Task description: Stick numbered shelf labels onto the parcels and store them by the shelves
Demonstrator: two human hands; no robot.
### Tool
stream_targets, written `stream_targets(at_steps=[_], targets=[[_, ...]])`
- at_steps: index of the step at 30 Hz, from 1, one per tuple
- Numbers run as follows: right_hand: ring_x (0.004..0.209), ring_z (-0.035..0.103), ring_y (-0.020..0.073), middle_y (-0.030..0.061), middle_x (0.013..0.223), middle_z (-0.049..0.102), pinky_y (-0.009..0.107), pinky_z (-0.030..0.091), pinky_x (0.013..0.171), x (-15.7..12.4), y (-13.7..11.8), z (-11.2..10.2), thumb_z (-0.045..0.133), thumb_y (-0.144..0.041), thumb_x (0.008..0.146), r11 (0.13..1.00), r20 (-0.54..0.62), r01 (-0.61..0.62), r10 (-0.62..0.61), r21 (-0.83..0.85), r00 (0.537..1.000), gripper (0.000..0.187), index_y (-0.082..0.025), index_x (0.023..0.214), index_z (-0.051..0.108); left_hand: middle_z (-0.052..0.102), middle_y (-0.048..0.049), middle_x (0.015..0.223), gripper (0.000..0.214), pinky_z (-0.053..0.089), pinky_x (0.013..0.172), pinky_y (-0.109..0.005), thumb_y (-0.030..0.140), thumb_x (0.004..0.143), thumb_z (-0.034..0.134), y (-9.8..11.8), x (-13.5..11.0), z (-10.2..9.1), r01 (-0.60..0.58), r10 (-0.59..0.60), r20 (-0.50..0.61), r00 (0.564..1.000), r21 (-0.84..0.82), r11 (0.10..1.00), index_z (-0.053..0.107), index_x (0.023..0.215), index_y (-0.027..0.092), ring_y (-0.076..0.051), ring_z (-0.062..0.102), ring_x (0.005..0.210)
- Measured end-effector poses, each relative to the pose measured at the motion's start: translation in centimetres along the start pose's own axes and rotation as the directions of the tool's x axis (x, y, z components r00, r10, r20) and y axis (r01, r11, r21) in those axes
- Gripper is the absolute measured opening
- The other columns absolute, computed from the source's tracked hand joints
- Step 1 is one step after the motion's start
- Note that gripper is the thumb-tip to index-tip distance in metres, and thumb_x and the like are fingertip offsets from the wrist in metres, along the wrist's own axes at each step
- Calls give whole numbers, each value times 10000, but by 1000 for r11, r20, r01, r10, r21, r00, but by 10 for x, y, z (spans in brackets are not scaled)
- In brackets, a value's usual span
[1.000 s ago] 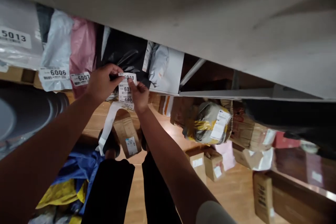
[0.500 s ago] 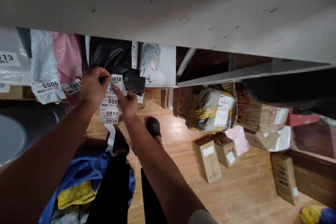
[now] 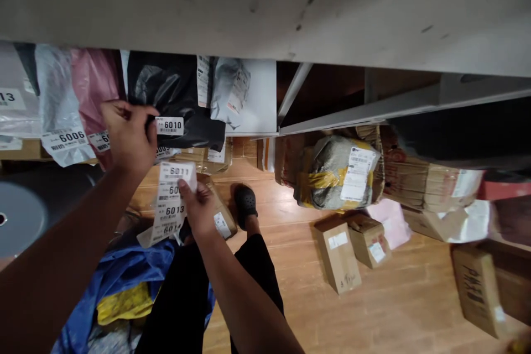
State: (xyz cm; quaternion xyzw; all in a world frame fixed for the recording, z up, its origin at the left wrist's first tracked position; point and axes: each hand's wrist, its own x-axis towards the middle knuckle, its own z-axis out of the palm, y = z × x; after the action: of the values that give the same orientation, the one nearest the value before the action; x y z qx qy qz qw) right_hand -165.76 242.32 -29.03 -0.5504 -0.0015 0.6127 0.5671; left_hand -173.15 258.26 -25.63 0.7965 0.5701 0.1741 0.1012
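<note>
My left hand pinches the left edge of a white sticker label printed 6010. The label lies in front of a black plastic mailer bag on the shelf; I cannot tell whether it touches the bag. Lower down, my right hand grips a strip of number labels, with 6011, 6013 and 6014 readable. Beside the black bag stand a pink mailer bag and a pale grey one labelled 6006. A small silver-grey parcel sits to the right of the black bag.
A shelf board spans the top of view. On the floor are cardboard boxes, a grey parcel with yellow tape and a blue sack. A round grey object stands at the left.
The 6010 label has come off the top of the strip and is in my left hand. My right hand has moved down with the strip, whose top label now reads 6011.
</note>
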Motion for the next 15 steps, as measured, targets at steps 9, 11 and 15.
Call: stream_targets(at_steps=[9, 11, 15], targets=[[750, 658, 139, -3, 844, 742, 262, 540, 727, 19, -41, -49, 750, -363, 746, 979, 14, 71, -75, 193, 997, 206, -204, 870, 706, 598, -13, 1266, 321, 368, 1069, -544, 162, 820, 565, 41, -21, -22, -280, 283, 178, 942, -45, 959, 691, 1069, 321, -316, 500, 1202], [749, 652, 138, -6, 843, 735, 270, 538, 744, 19, -46, -51, 732, -370, 773, 976, 66, 86, -101, 199, 993, 208, -206, 898, 704, 612, -67, 1241, 356, 450, 1024, -489, 239, 844, 608, 66, -37, -23, -183, 218, 201, 955, -182, 966, 631, 1197, 276, -291, 559, 1157], [700, 626, 121, -21, 795, 711, 254, 520, 720, 19, -51, -53, 688, -362, 818, 983, 159, 81, -108, 167, 981, 173, -210, 899, 706, 703, -44, 1097, 355, 575, 810, -353, 378, 840, 658, 94, -61, -12, 301, -130, 372, 919, -451, 840, 607, 1176, 274, -214, 687, 918]])
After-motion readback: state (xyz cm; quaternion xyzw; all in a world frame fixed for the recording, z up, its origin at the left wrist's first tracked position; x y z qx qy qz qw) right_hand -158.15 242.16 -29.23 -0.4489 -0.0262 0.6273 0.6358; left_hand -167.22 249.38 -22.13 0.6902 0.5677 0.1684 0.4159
